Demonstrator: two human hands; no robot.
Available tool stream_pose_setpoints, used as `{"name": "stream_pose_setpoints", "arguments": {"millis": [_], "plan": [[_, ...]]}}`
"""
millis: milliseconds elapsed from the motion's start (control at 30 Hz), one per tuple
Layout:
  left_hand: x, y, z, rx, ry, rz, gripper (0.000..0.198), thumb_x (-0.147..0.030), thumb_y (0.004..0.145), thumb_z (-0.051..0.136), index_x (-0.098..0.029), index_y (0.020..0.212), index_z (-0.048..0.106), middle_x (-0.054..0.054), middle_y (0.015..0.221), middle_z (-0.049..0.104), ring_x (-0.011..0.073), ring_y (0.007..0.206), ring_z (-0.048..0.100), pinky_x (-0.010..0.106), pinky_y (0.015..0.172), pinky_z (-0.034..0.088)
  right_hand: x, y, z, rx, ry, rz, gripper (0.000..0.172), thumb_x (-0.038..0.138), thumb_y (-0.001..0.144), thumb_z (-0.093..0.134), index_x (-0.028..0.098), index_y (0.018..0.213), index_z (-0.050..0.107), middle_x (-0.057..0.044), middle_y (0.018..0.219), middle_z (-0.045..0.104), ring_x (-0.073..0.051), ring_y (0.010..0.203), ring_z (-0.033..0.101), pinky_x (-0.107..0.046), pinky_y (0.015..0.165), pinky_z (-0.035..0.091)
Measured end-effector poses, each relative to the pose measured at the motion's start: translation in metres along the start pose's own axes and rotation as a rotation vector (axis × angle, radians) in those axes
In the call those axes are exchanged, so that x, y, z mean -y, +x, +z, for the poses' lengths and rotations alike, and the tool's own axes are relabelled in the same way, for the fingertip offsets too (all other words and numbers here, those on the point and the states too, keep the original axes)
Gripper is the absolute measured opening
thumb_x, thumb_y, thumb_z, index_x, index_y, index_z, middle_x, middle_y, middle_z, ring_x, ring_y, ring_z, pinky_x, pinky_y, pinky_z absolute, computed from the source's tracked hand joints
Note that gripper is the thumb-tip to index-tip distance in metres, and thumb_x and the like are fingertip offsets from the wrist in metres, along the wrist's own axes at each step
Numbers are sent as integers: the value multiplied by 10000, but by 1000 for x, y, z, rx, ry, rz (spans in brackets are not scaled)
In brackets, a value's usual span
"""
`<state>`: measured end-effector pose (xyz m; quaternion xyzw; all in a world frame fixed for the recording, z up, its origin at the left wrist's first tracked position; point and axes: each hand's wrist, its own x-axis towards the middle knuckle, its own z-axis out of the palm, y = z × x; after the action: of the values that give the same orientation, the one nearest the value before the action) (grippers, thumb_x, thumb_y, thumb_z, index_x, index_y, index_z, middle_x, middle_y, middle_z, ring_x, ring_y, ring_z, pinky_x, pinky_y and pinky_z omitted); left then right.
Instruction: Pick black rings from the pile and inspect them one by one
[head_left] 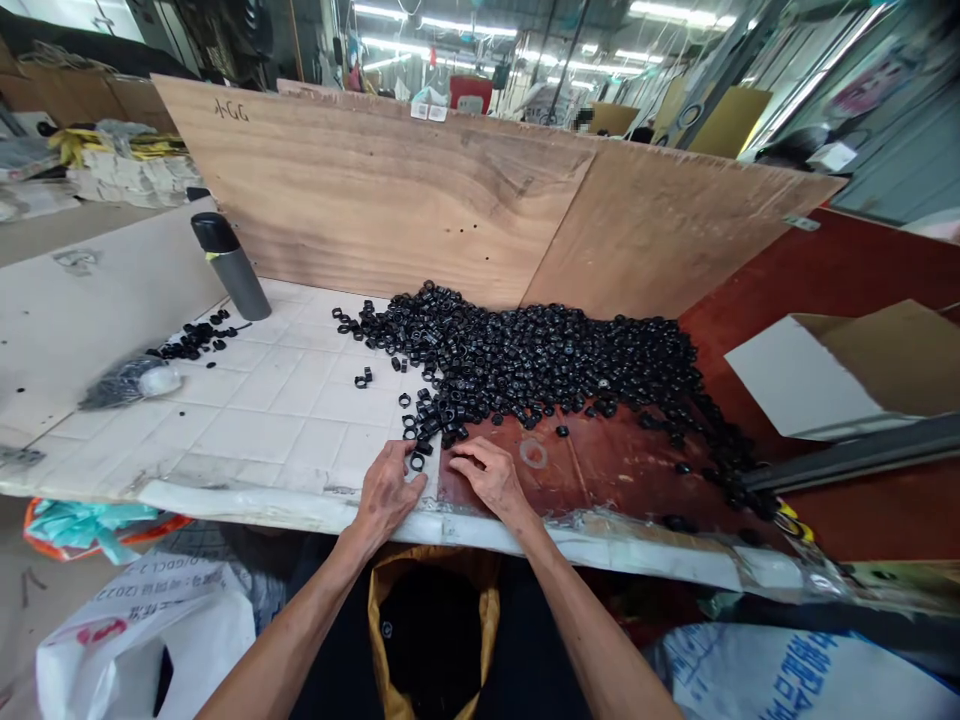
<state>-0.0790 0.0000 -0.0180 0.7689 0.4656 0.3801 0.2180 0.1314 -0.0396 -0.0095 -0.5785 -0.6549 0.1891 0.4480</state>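
Note:
A large heap of small black plastic rings (540, 360) lies on the worktable in front of me. My left hand (388, 492) rests near the front edge, thumb and fingers apart, beside a loose black ring (418, 462). Facing it across a small cluster of rings is my right hand (489, 474), its fingers bent and its thumb slightly apart from them. No piece is visible in either hand. Below the table edge, between my legs, a yellow-rimmed bag (377, 620) hangs open, its inside dark.
A wooden board (390, 190) walls the back. At left stand a grey bottle (238, 275), a plastic bag of dark pieces (124, 385) and scattered black bits (195, 340). An open carton (802, 375) and a metal bar (862, 450) are at right.

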Motion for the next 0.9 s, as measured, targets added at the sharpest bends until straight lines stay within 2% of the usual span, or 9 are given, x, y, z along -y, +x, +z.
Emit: {"name": "stream_pose_setpoints", "arguments": {"millis": [67,133,267,333,433,533,733,800,900], "plan": [[1,0,2,-4,-10,-15,389,-136,757,657,-223,1135,618,-20,800,608,176,697,641,321,740,561,-2,-1,0,-9,20,24,145,315,892,662,206,834,738,-59,849,720,-190,759,669,-289,702,527],[1,0,2,-2,-26,-35,347,-156,774,665,-222,1112,618,-22,794,634,170,694,651,319,744,565,-3,-2,2,-9,123,113,198,377,893,656,201,818,704,-53,801,709,-189,703,682,-291,663,546],[-3,0,0,26,-123,-106,356,-184,777,676,-212,1123,596,-3,872,689,160,704,692,315,731,596,3,-3,5,44,489,343,341,484,865,670,189,1036,664,-51,794,734,-230,726,751,-349,699,609],[-5,0,0,34,-239,-133,344,-161,777,651,-200,1111,581,5,889,702,144,684,708,295,711,612,10,-3,6,53,572,382,373,475,836,709,188,1069,664,-53,833,747,-235,775,757,-368,757,614],[-5,1,1,48,-382,-107,316,-124,769,619,-188,1076,587,9,864,703,137,709,726,277,727,626,21,-3,9,42,540,361,301,407,794,755,188,997,719,-58,928,753,-209,815,729,-337,800,595],[-3,1,2,100,-426,-84,324,-113,767,603,-181,1084,612,30,916,718,135,716,726,276,721,630,24,-2,17,17,479,332,280,365,772,760,189,989,742,-59,990,744,-185,825,692,-305,797,575],[-6,-2,-2,177,-471,-120,298,-182,834,635,-188,1131,615,50,1031,734,145,773,736,319,794,638,22,-5,31,2,533,418,305,416,750,783,206,930,656,11,729,662,-143,591,608,-246,574,534],[-6,-3,-3,175,-481,-127,279,-201,848,652,-196,1125,611,49,1056,730,154,820,744,338,843,635,23,-5,30,-17,499,357,251,400,769,776,208,892,669,-1,754,665,-163,649,633,-265,620,547],[-4,-4,-2,169,-518,-113,257,-202,863,653,-198,1116,608,46,1058,725,170,888,750,356,899,626,25,-3,25,-67,401,165,156,333,782,773,207,859,723,-47,925,688,-196,848,665,-290,761,553]]}}
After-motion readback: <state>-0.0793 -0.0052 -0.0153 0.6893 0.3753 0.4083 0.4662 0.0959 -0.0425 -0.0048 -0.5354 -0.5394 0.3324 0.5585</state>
